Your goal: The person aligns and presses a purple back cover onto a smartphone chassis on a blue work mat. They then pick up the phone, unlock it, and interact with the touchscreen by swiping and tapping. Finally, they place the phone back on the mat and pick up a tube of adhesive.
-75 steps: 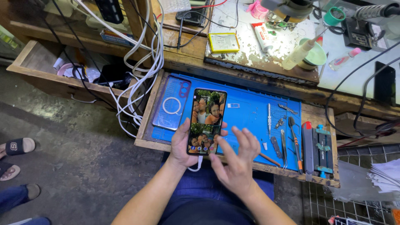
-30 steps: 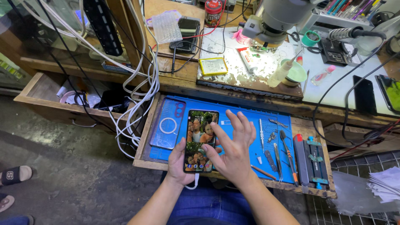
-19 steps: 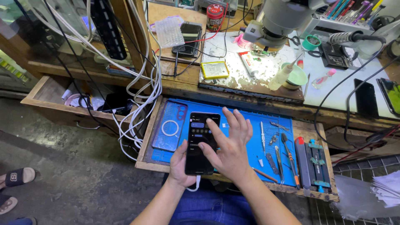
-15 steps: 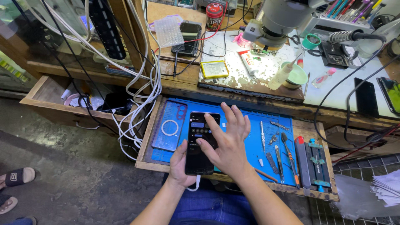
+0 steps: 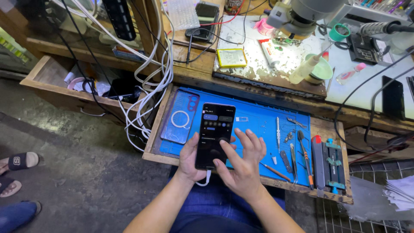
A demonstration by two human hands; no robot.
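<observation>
While left hand (image 5: 189, 162) grips phone (image 5: 214, 134), right hand (image 5: 243, 166) open, covering its lower corner, screen text illegible

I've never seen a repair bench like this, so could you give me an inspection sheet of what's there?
Surface: blue rubber mat in an open wooden drawer.
Job's things: black smartphone, screen lit, showing a dark menu.
Clutter: tweezers and screwdrivers, clear phone case, yellow flat battery.
Hands: left hand holds the smartphone; right hand has its thumb on the screen.
Cables: white cable bundle hanging left.
Surroundings: concrete floor, sandalled foot.
</observation>
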